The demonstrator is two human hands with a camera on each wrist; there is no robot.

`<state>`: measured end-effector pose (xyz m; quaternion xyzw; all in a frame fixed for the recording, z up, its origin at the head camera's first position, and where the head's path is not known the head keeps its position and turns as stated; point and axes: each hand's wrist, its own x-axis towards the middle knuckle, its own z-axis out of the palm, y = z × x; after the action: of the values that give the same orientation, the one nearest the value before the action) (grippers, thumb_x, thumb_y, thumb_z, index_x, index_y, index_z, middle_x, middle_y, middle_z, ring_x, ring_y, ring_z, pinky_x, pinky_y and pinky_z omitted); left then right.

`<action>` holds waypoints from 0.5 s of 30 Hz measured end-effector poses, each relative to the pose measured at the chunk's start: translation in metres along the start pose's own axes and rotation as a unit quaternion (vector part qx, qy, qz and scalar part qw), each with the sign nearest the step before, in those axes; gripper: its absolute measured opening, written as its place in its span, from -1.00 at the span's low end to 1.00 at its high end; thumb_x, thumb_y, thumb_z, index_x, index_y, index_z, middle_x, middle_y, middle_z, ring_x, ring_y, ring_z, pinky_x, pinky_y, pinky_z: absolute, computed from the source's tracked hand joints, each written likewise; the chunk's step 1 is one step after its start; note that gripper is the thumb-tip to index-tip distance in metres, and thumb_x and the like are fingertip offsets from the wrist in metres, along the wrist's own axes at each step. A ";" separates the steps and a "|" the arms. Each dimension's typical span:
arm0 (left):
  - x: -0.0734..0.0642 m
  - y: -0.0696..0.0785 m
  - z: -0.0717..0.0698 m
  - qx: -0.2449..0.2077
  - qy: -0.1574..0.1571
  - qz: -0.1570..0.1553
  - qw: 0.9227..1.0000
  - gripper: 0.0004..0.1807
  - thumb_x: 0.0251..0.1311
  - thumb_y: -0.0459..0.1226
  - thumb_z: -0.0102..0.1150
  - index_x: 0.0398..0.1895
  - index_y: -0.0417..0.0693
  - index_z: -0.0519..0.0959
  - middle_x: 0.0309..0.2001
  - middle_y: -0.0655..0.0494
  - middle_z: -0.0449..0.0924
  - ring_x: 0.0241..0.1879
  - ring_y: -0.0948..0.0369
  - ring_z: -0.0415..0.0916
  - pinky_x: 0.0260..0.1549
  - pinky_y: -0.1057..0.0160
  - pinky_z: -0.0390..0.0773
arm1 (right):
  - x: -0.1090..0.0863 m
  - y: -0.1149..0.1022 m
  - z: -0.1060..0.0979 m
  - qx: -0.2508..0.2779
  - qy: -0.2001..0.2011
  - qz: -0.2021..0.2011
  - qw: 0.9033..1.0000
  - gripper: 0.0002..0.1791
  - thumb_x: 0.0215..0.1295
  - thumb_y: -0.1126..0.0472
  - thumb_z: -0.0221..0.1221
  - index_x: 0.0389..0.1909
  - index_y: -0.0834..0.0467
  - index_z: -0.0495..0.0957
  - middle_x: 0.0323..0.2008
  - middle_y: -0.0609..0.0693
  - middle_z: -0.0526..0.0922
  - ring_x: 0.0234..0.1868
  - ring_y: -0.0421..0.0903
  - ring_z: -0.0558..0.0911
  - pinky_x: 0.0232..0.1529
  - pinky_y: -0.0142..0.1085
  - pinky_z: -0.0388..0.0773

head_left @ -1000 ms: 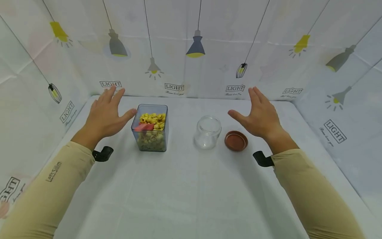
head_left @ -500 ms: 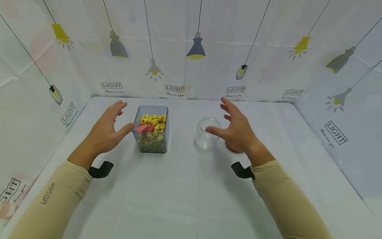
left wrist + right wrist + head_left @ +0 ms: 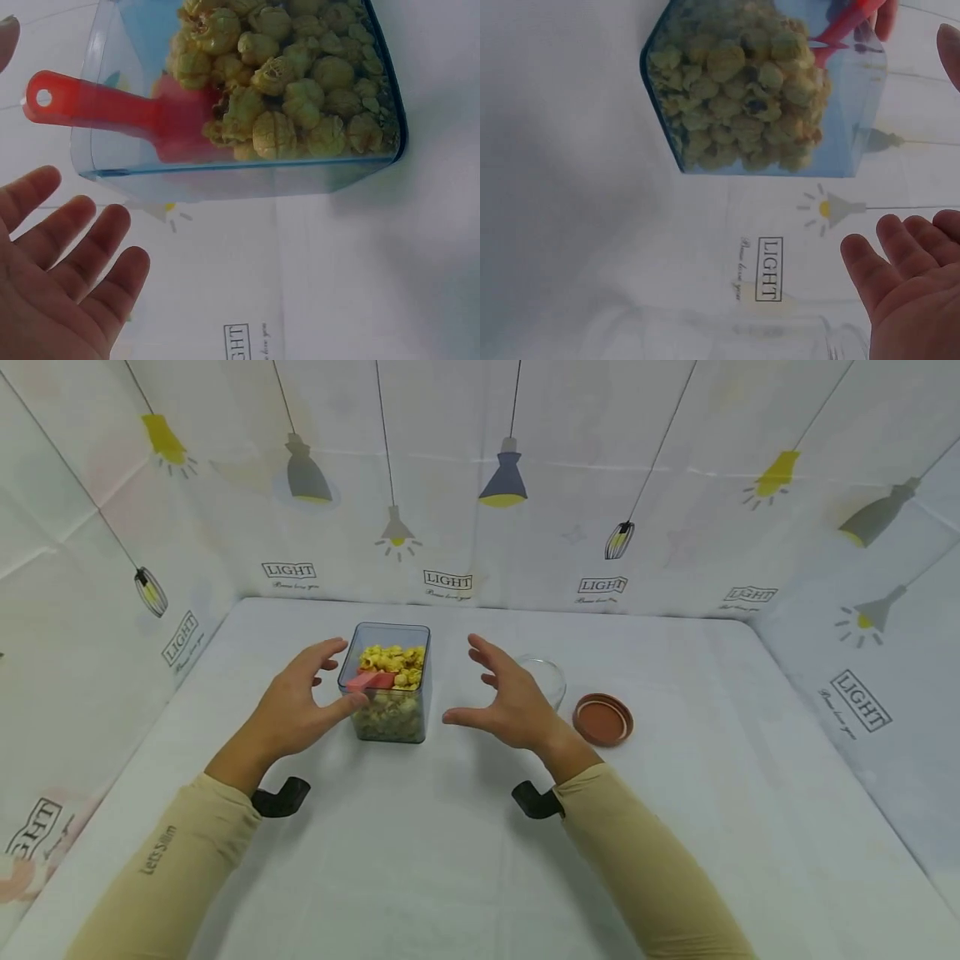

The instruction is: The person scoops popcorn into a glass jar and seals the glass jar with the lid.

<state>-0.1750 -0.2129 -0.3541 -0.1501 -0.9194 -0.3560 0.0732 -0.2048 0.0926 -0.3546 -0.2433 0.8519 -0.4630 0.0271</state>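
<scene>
A clear bluish square container [image 3: 390, 718] of yellow popcorn [image 3: 300, 90] stands on the table, left of centre in the head view. A red scoop [image 3: 97, 105] lies in the popcorn, its handle rising toward the rim. My left hand [image 3: 296, 706] is beside the container's left side, fingers spread and holding nothing; its thumb overlaps the near left corner, and I cannot tell if it touches. My right hand [image 3: 513, 702] hovers to the right of the container, apart from it, fingers loosely bent and holding nothing. It partly hides a clear glass jar [image 3: 551, 677].
A round brown lid [image 3: 603, 720] lies right of the jar. White cloth covers the table [image 3: 420, 860]. Behind it hangs a backdrop [image 3: 450, 535] printed with lamps. Each wrist wears a black camera mount.
My right hand has swept left, from above the lid past the jar toward the container. The left hand has lowered and shifted slightly right. Container, jar and lid stay put.
</scene>
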 end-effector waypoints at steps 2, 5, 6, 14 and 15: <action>0.000 0.000 0.002 -0.007 0.004 -0.004 1.000 -0.15 0.28 0.01 0.30 0.49 -0.18 0.19 0.42 -0.15 0.25 0.27 -0.10 0.32 0.18 -0.17 0.38 | 0.006 0.000 0.007 0.005 -0.004 0.001 1.000 0.17 0.03 -0.02 0.53 0.58 0.08 0.04 0.52 -0.01 0.16 0.45 -0.05 0.28 0.32 -0.12 0.35; -0.001 0.001 0.005 -0.019 0.019 -0.007 1.000 -0.20 0.26 -0.02 0.32 0.43 -0.21 0.25 0.37 -0.17 0.30 0.23 -0.11 0.35 0.14 -0.16 0.40 | 0.014 0.000 0.014 0.010 -0.007 -0.004 1.000 0.16 0.03 0.00 0.53 0.57 0.10 0.05 0.52 0.00 0.16 0.45 -0.06 0.28 0.31 -0.12 0.37; -0.001 0.002 0.006 -0.021 0.025 -0.010 0.999 -0.22 0.26 -0.02 0.33 0.41 -0.22 0.28 0.35 -0.17 0.32 0.21 -0.11 0.36 0.12 -0.16 0.41 | 0.016 0.001 0.016 0.012 -0.008 -0.006 1.000 0.15 0.04 0.01 0.53 0.57 0.11 0.06 0.52 0.01 0.16 0.45 -0.06 0.28 0.31 -0.10 0.37; -0.002 0.006 0.008 -0.023 0.060 -0.058 0.996 -0.37 0.23 0.01 0.36 0.11 -0.30 0.42 -0.04 -0.15 0.48 -0.08 -0.05 0.41 -0.12 -0.01 0.47 | 0.033 0.003 0.028 0.020 -0.018 0.004 1.000 0.15 0.06 0.01 0.51 0.57 0.12 0.03 0.53 0.03 0.14 0.45 -0.04 0.27 0.32 -0.03 0.36; -0.002 0.006 0.008 -0.022 0.062 -0.064 0.996 -0.38 0.23 0.03 0.35 0.06 -0.29 0.42 -0.10 -0.13 0.47 -0.12 -0.04 0.41 -0.16 0.01 0.46 | 0.036 0.003 0.029 0.021 -0.020 0.007 1.000 0.15 0.06 0.01 0.51 0.58 0.12 0.02 0.53 0.02 0.13 0.45 -0.04 0.26 0.32 -0.03 0.34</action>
<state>-0.1716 -0.2037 -0.3566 -0.0705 -0.9129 -0.3884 0.1037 -0.2297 0.0556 -0.3677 -0.2462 0.8429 -0.4755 0.0526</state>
